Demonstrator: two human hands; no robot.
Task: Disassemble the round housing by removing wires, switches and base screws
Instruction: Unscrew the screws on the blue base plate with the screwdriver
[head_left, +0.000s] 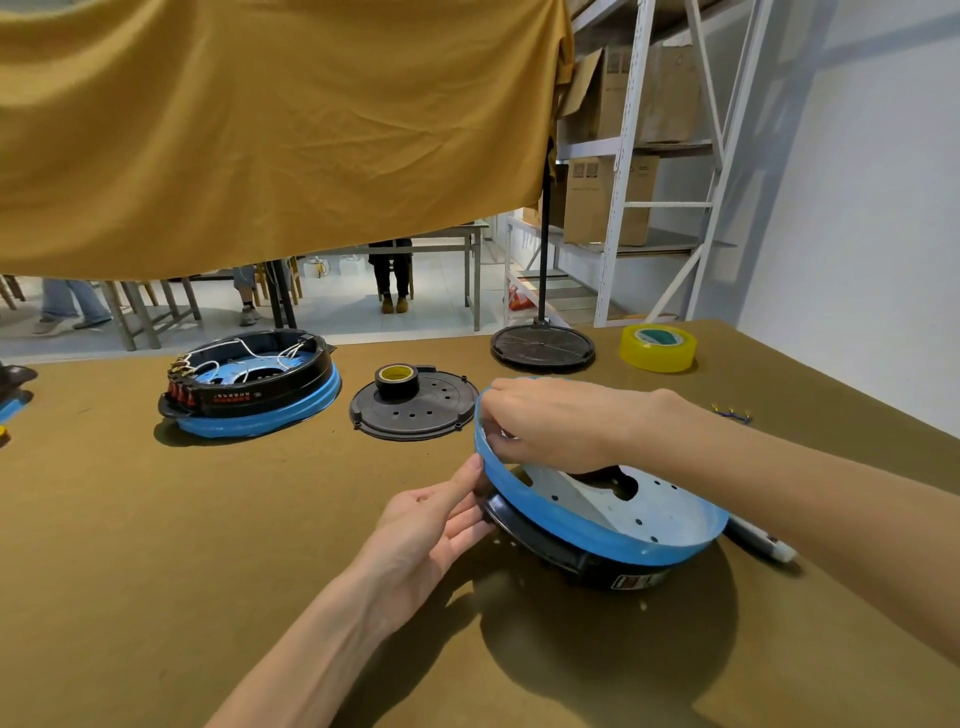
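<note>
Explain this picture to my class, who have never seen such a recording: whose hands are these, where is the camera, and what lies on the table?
There is no machine here: a person wears a camera on the head, looking forward and down at their own bare hands. The left hand steadies the round housing, which is tilted up, at its black edge. The right hand reaches over its blue rim; what its fingers pinch cannot be seen. On the brown table lie a second housing still full of white wires, a black cover plate with a black tape roll on it, and a yellow tape roll.
</note>
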